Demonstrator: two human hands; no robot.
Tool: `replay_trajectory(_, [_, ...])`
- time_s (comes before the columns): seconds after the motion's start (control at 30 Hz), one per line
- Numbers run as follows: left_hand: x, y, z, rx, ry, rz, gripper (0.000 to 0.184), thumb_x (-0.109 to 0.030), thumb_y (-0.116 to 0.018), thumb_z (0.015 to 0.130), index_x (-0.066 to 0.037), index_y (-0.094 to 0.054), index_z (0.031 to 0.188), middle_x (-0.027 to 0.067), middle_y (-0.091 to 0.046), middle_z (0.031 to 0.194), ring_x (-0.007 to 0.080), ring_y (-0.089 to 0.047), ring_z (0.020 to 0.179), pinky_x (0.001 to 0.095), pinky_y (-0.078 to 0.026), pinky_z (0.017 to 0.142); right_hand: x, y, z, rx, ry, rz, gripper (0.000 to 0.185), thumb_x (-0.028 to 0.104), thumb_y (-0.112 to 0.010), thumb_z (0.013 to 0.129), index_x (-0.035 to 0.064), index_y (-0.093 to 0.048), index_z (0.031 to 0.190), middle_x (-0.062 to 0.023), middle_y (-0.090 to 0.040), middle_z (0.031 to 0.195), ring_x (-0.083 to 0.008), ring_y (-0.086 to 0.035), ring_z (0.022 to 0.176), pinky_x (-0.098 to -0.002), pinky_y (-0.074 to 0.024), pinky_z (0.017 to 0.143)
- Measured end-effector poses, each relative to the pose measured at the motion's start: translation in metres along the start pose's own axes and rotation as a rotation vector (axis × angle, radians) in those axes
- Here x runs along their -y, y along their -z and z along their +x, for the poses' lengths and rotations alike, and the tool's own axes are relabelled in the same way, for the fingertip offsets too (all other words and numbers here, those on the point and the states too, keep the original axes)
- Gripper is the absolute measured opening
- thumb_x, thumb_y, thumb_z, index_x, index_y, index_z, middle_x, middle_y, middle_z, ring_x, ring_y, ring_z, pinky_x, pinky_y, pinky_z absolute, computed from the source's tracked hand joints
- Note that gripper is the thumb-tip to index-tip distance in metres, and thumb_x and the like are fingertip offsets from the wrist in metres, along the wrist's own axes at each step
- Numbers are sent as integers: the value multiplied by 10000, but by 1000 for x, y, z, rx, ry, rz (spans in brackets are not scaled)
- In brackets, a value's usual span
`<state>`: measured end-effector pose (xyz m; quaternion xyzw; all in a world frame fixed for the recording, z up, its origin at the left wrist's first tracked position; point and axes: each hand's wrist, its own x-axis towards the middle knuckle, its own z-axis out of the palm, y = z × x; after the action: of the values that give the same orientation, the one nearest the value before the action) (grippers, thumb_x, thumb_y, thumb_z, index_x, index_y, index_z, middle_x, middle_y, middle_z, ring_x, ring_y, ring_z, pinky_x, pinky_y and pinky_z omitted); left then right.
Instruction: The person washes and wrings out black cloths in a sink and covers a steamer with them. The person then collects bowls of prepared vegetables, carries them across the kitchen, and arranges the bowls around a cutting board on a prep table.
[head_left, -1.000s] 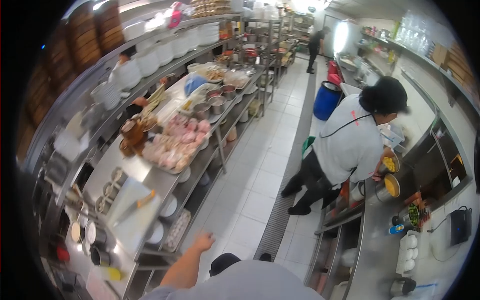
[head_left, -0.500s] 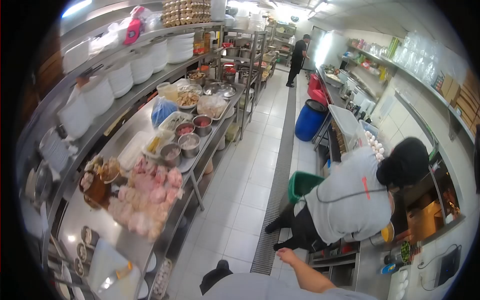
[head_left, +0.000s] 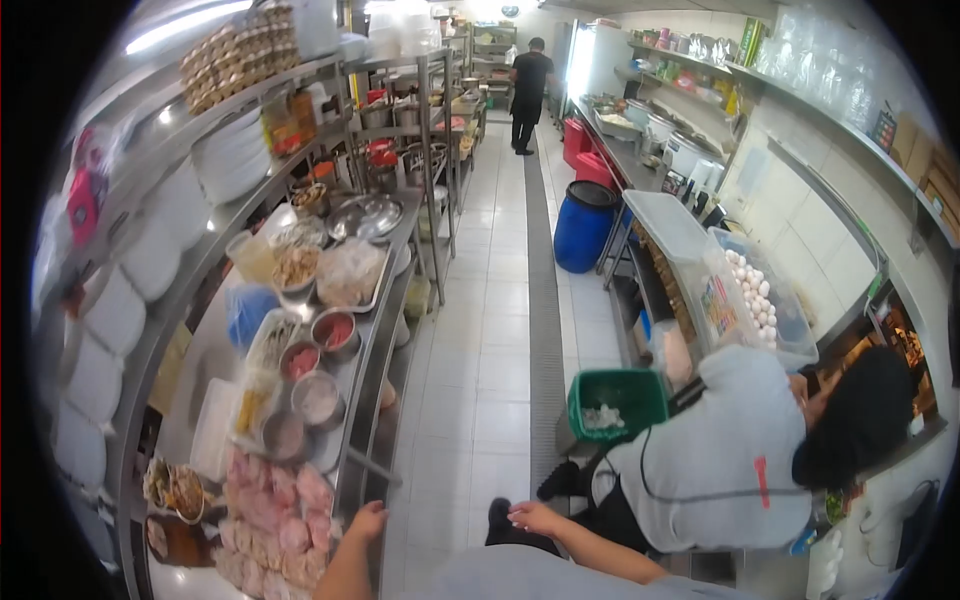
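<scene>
My left hand (head_left: 367,521) hangs low beside the edge of the steel table, right of the raw meat pieces (head_left: 275,510). Its fingers look curled, and what they hold, if anything, is too small to make out. My right hand (head_left: 535,517) is in front of my body above my shoe, near the co-worker's dark trousers, with fingers partly bent and nothing visible in them. Steel bowls of meat (head_left: 335,330), a blue bag (head_left: 251,314) and a tray with a clear bag (head_left: 350,272) stand further along the left table.
A co-worker in a grey shirt (head_left: 715,465) bends over the right counter. A green bin (head_left: 617,405) and blue barrel (head_left: 585,227) flank the tiled aisle (head_left: 495,300). Another person in black (head_left: 530,95) stands far ahead. Eggs (head_left: 752,295) fill a clear box.
My view has moved forward along the aisle, past the cutting board. The co-worker now appears closer at the lower right. Both my hands show, and the far person has turned away.
</scene>
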<state>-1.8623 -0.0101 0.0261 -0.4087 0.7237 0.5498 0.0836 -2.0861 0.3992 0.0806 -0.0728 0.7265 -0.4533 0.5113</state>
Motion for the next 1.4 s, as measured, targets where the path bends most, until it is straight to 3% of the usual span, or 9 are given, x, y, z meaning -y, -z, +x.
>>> replay_trajectory(0.27, [-45, -24, -4, 18, 135, 432, 509, -358, -645, 930, -43, -627, 1329, 218, -639, 1336, 364, -605, 1254, 419, -484, 1052, 107, 104, 165, -38, -29, -91, 505, 384, -743, 908, 76, -649, 1298, -63, -702, 1020, -168, -666, 809, -342, -537, 693])
replay_trajectory(0.33, [64, -24, 30, 237, -504, 1127, 453, -371, -558, 970, -49, -655, 1273, 209, -661, 1298, 365, -613, 1236, 439, -482, 1051, 149, 129, 191, -77, 8, -70, 512, 380, -738, 909, 68, -645, 1305, -72, -705, 1043, -178, -677, 833, -352, -546, 704])
replay_trajectory(0.37, [82, -10, 23, 207, 77, 771, 451, -371, -557, 969, -48, -659, 1267, 210, -662, 1294, 365, -614, 1235, 440, -482, 1050, 165, 141, 205, -121, 55, -42, 519, 376, -733, 910, 59, -642, 1311, -80, -708, 1065, -188, -687, 857, -362, -555, 715])
replay_trajectory(0.7, [-103, 11, 224, 250, 205, 690, 439, -377, -553, 967, -41, -694, 1211, 220, -676, 1258, 373, -622, 1216, 451, -478, 1046, 7, 329, 256, -283, -173, -880, 447, 307, -701, 892, 25, -685, 1239, -195, -729, 1108, -311, -728, 902, -432, -578, 806])
replay_trajectory(0.83, [-159, -10, 367, 316, -58, 819, 436, -379, -551, 966, -38, -708, 1189, 223, -682, 1243, 376, -625, 1209, 455, -477, 1044, 58, 322, 184, -534, -482, -361, 367, 232, -711, 875, 78, -700, 1208, -186, -712, 1111, -323, -725, 896, -443, -582, 771])
replay_trajectory(0.93, [-273, -33, 468, 115, 19, 507, 478, -380, -607, 933, -12, -695, 1225, 231, -687, 1233, 380, -629, 1203, 445, -486, 1029, -1, 330, 190, -126, -427, -890, 294, 245, -631, 945, 86, -708, 1180, -194, -704, 1194, -318, -720, 962, -443, -584, 819])
replay_trajectory(1.33, [-551, -50, 636, 107, -107, 346, 600, -300, -684, 921, 9, -535, 1415, 217, -642, 1332, 333, -611, 1251, 404, -475, 1053, 30, 460, 378, -300, 220, -944, 329, 271, -606, 942, 53, -721, 1161, -161, -703, 1186, -352, -642, 1168, -485, -511, 979])
replay_trajectory(1.37, [-550, -50, 635, 83, -50, 356, 603, -306, -689, 915, 9, -543, 1408, 214, -646, 1329, 334, -613, 1250, 404, -475, 1055, 98, 504, 421, 126, -302, -1106, 409, 358, -566, 969, 56, -706, 1206, -176, -687, 1223, -377, -626, 1194, -490, -481, 1042])
replay_trajectory(1.4, [-544, -48, 632, 68, -51, 423, 571, -311, -697, 905, 4, -581, 1368, 224, -660, 1293, 335, -631, 1220, 408, -487, 1040, 151, 547, 435, -210, -509, -565, 465, 422, -526, 985, 66, -700, 1228, -186, -677, 1249, -368, -625, 1201, -505, -489, 1030])
